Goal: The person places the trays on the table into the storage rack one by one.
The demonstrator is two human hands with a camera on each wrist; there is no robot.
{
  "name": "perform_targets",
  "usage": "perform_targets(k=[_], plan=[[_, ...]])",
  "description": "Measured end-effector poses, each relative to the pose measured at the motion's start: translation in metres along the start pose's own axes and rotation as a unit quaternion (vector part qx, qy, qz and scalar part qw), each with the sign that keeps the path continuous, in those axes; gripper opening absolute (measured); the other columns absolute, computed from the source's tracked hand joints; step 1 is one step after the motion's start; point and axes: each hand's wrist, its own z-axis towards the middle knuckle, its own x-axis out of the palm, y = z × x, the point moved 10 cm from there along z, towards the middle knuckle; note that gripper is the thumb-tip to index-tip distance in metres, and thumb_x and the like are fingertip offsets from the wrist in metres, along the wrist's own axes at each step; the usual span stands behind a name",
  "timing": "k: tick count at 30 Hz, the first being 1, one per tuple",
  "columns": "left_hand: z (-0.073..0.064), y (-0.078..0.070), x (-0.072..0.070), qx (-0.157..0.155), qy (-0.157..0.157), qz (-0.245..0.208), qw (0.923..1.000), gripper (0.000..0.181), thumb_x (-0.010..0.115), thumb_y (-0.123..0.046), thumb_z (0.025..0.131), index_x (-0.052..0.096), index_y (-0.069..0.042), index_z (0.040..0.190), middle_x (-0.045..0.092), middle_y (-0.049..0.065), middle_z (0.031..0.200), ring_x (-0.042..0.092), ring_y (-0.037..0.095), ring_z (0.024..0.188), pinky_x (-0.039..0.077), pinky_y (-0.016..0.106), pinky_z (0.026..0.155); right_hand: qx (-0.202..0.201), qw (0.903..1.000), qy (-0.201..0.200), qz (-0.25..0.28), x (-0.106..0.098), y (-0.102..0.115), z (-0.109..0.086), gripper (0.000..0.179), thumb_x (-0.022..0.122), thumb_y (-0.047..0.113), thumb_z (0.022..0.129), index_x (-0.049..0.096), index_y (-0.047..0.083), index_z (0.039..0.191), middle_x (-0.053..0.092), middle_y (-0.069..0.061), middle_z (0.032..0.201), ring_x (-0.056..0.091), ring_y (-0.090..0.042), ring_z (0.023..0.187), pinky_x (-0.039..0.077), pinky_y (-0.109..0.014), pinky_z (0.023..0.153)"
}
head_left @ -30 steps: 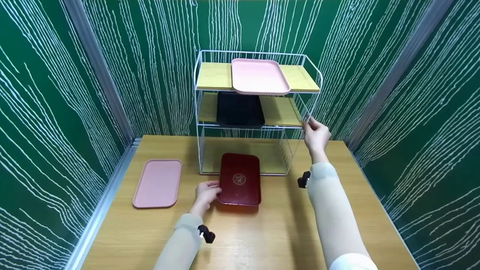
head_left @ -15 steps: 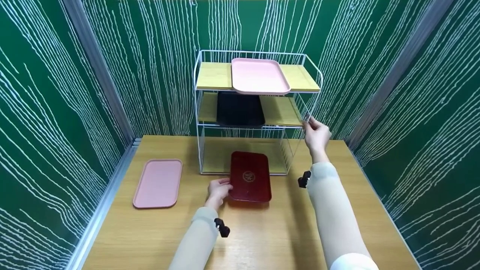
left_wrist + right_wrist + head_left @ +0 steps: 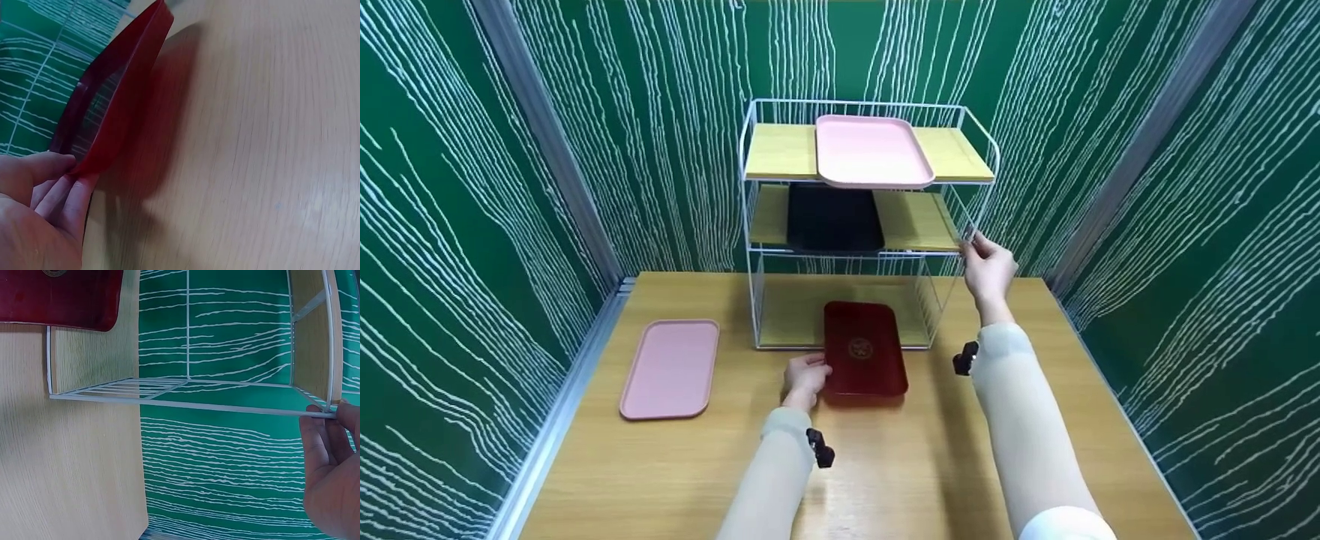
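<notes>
My left hand (image 3: 806,377) pinches the left edge of a dark red tray (image 3: 867,367) with a round gold emblem. In the left wrist view the thumb lies on the tray's rim and the fingers reach beneath; the tray (image 3: 126,95) is raised off the tabletop, its shadow below. Its far end overlaps the bottom shelf (image 3: 791,315) of a white wire rack (image 3: 751,285) in the head view. My right hand (image 3: 988,270) grips the rack's right front post at the middle shelf, thumb and fingers around the wire (image 3: 225,408).
A pink tray (image 3: 875,150) sits on the rack's top shelf, its front edge jutting out. On the middle shelf (image 3: 919,217) lies a black tray (image 3: 834,217). Another pink tray (image 3: 671,367) lies on the wooden table (image 3: 675,480) at left. Green walls enclose the table.
My left hand has carried the red tray rightward and slightly forward, toward the middle of the bottom shelf's opening. The right hand keeps its hold on the rack.
</notes>
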Motion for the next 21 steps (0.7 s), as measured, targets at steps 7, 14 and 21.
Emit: perform_targets(k=[7, 14, 21], plan=[[0.0, 0.004, -0.001, 0.001, -0.027, 0.041, 0.9988, 0.037, 0.073, 0.006, 0.089, 0.074, 0.008, 0.125, 0.076, 0.022, 0.121, 0.073, 0.034, 0.116, 0.06, 0.039, 0.1, 0.003, 0.9999, 0.01, 0.013, 0.001, 0.0, -0.002, 0.038, 0.069, 0.021, 0.107, 0.068, 0.012, 0.144, 0.074, -0.011, 0.134, 0.07, -0.019, 0.112, 0.059, -0.029, 0.096], [0.008, 0.013, 0.005, 0.005, -0.017, 0.03, 0.9994, 0.033, 0.074, 0.003, 0.093, 0.074, 0.007, 0.126, 0.076, 0.022, 0.122, 0.072, 0.035, 0.118, 0.059, 0.04, 0.103, 0.009, 0.9997, 0.009, 0.019, 0.0, -0.002, -0.001, 0.038, 0.071, 0.021, 0.106, 0.068, 0.012, 0.143, 0.074, -0.011, 0.134, 0.069, -0.019, 0.112, 0.058, -0.028, 0.095], [0.007, 0.012, 0.01, 0.007, 0.014, 0.025, 0.9996, 0.039, 0.071, 0.002, 0.097, 0.069, 0.007, 0.135, 0.073, 0.023, 0.13, 0.068, 0.036, 0.126, 0.055, 0.041, 0.109, -0.013, 0.9999, -0.004, 0.007, -0.001, 0.0, 0.001, 0.038, 0.073, 0.021, 0.105, 0.07, 0.01, 0.14, 0.077, -0.012, 0.126, 0.074, -0.023, 0.11, 0.06, -0.029, 0.094]])
